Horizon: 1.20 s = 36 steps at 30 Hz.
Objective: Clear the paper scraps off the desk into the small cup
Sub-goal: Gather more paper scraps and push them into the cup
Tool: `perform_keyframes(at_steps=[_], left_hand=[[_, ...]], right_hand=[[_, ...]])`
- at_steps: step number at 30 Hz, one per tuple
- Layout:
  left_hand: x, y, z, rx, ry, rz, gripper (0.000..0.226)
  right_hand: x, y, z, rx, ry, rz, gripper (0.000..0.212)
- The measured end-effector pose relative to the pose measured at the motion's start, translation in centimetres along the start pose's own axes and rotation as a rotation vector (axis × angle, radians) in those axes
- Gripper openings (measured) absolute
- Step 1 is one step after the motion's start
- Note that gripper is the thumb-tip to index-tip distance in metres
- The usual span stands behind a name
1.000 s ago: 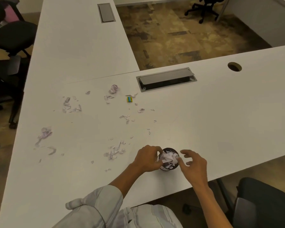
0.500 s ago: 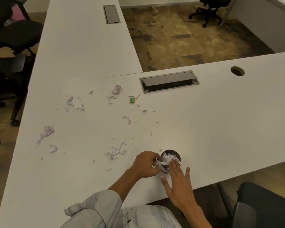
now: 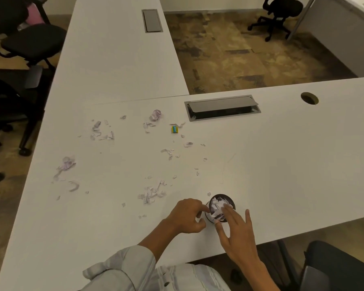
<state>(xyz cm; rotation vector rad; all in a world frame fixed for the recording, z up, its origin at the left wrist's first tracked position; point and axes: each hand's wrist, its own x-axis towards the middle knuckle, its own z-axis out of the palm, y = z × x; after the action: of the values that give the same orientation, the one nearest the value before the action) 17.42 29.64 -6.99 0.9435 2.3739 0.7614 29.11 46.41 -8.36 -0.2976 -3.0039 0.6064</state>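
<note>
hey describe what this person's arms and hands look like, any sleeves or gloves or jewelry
Both hands are bare: no gloves, rings or watch show on the left hand or the right hand. The left arm wears a pale grey-white sleeve pushed up in folds around the elbow, leaving the forearm uncovered. The right forearm is uncovered as far as the picture shows; any sleeve there is out of view.

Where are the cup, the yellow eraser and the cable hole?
cup (image 3: pixel 229 201): head view, on its dark far rim.
yellow eraser (image 3: pixel 174 129): head view, on its top face.
cable hole (image 3: pixel 309 98): head view, on its dark middle.
</note>
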Motion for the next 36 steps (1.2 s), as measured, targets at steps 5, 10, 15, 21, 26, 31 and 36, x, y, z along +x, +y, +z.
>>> perform_keyframes(at_steps=[5,10,15,21,26,31,36], left_hand=[[0.2,0.5,0.4,0.048,0.002,0.046,0.044],[0.2,0.1,0.4,-0.005,0.059,0.003,0.045],[-0.5,-0.9,-0.3,-0.045,0.099,-0.066,0.041],[-2.0,-3.3,-1.2,-0.124,0.184,-0.163,0.027],[-4.8,-7.2,-2.1,-0.115,0.287,-0.277,0.024],[-7.9,-11.4,-2.4,-0.008,0.344,-0.431,0.054],[-10.4,-14.2,-2.8,0.085,0.288,-0.658,0.08]], right_hand=[[0.9,-0.4,1.2,-0.286,-0.22,-0.093,0.058],[1.9,-0.7,0.6,-0.312,-0.24,-0.007,0.048],[2.1,-0.5,-1.0,-0.171,-0.167,0.015,0.04],[1.5,0.1,-4.0,0.089,0.083,0.112,0.033],[1.9,-1.4,-5.3,0.314,0.22,0.134,0.029],[4.5,-5.1,-4.9,0.527,0.166,0.143,0.034],[9.9,-7.9,-3.0,0.598,-0.076,0.204,0.034]])
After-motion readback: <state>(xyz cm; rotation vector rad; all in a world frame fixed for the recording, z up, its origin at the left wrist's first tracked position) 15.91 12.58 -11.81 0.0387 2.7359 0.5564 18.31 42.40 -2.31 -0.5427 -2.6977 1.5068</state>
